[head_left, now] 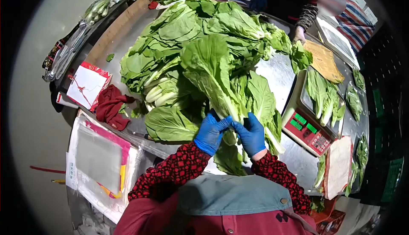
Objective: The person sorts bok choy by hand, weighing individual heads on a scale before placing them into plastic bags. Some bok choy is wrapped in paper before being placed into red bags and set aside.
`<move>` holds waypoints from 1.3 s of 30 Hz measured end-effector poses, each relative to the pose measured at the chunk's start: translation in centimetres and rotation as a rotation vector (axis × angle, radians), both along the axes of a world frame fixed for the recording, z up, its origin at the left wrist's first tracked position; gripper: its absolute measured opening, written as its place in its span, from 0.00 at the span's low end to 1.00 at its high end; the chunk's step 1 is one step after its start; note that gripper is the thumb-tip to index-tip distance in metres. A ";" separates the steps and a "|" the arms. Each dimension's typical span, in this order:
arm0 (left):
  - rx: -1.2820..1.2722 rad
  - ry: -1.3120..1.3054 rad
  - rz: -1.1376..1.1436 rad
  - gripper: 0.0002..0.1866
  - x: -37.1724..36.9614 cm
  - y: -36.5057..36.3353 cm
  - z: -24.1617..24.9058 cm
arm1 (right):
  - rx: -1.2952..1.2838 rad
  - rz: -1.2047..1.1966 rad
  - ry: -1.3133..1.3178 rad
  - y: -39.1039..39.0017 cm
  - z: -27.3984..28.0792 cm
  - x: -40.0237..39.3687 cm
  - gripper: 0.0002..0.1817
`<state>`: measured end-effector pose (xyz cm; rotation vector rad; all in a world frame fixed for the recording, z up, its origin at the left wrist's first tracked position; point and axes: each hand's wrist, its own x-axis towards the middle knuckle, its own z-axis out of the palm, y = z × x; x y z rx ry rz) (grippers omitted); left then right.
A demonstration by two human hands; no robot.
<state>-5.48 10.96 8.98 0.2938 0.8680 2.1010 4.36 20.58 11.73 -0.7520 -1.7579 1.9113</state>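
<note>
A long head of leafy greens (211, 71) with a pale stem end stands upright in front of me, its leaves fanning away from my body. My left hand (209, 133), in a blue glove, is closed at the left of its stem base. On the other side, my right hand (251, 135), gloved in blue too, pinches the base; both thumbs nearly meet there. My palms hide part of the stem. Behind the held greens lies a big heap of leafy greens (179, 26). Another loose head (260, 94) leans beside my right hand, and leaves (229, 157) hang below.
At right, a red scale (304, 132) with lit green displays carries several greens (324, 96). A co-worker's hand (299, 35) touches leaves at the far right. Plastic bags (99, 158), a dark red cloth (112, 107) and a white card (86, 86) lie left.
</note>
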 end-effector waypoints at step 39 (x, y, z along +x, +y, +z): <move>-0.024 0.574 -0.677 0.35 5.1 13.8 10.2 | 0.342 -0.287 0.258 8.0 2.7 11.1 0.38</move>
